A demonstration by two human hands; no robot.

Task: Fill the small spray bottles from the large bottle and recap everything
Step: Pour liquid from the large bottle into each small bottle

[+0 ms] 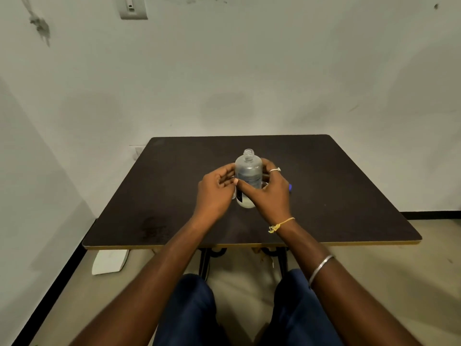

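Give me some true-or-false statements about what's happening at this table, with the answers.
1. The bottle has no cap on. True.
2. The bottle lies on its side. False: it stands upright on the table.
3. The right hand wears a ring. True.
4. The left hand lies flat on the table, far from the bottle. False: it is raised, right against the bottle's side.
5. The bottle is full to the neck. False: only a little whitish liquid shows at its bottom.
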